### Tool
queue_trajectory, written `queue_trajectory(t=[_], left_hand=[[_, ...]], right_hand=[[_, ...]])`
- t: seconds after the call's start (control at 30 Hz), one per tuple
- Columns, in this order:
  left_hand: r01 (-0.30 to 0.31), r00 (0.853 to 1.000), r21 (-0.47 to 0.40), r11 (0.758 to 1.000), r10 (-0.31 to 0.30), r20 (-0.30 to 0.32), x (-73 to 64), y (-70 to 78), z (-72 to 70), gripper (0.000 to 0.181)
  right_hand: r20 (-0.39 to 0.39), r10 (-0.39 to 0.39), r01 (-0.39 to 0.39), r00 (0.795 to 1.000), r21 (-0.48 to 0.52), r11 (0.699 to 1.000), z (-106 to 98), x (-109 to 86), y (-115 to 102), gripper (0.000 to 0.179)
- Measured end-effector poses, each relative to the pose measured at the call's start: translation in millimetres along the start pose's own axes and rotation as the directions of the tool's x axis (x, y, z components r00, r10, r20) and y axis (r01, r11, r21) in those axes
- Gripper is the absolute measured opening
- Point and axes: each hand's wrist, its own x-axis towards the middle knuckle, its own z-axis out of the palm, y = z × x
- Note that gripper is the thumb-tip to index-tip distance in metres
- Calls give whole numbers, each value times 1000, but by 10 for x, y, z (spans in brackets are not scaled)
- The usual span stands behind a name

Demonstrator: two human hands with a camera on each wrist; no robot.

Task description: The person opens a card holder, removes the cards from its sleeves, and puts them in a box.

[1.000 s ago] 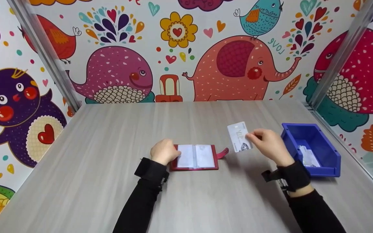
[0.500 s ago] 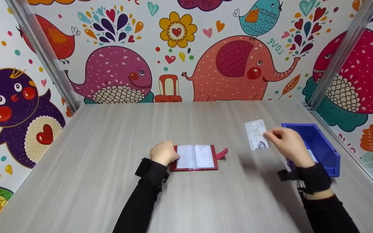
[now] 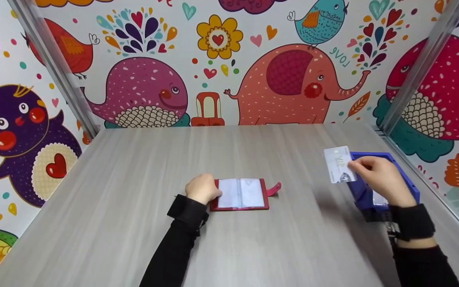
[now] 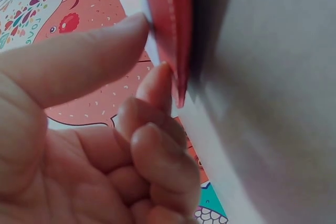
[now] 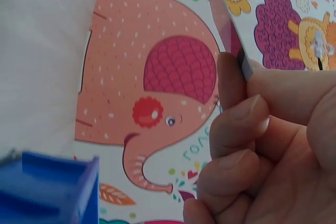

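Observation:
An open red card holder (image 3: 240, 194) with clear sleeves lies on the table, its pink snap strap (image 3: 274, 189) sticking out to the right. My left hand (image 3: 202, 188) pinches the holder's left edge; in the left wrist view the thumb lies on the inner side of the red cover (image 4: 169, 19), the index fingertip at its edge. Between thumb and index finger of my right hand (image 3: 381, 175) is a white card (image 3: 338, 164) marked VIP, held up above the table. The right wrist view shows that card (image 5: 229, 22) nearly edge-on.
A blue bin (image 3: 403, 175) stands at the right, partly hidden behind my right hand, with a pale card-like item (image 3: 379, 198) inside. Printed walls enclose the grey wood-look table (image 3: 134, 167) at the back and sides.
My right hand has moved to the right with the VIP card, from beside the card holder to over the blue bin's left side. My left hand and the holder have stayed in place.

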Motion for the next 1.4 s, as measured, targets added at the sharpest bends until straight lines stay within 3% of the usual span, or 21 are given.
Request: queue_trajectory(t=[0.27,0.67,1.1,1.27,1.4], left_hand=[[1,1000,1,1000,-1,8,0,2,-4,24],[1,1000,-1,1000,-1,6,-2,0,2,27],[-4,1000,-7,1000,4,-3,-7,4,1,28],[-10,1000,-8,1000,10,0,1,-2,8,25],[-7,1000,-6,1000,7,3,7,-9,11,24]], right_hand=[[-22,23,-23,999,-25,999,-175,-46,241,45],[11,116,-115,993,-74,991,-383,-94,632,54],[46,251,-247,967,-78,966,-463,-133,947,61],[16,237,-232,971,-138,963,-435,-138,987,55],[-29,256,-255,966,-232,939,-404,-138,978,55]])
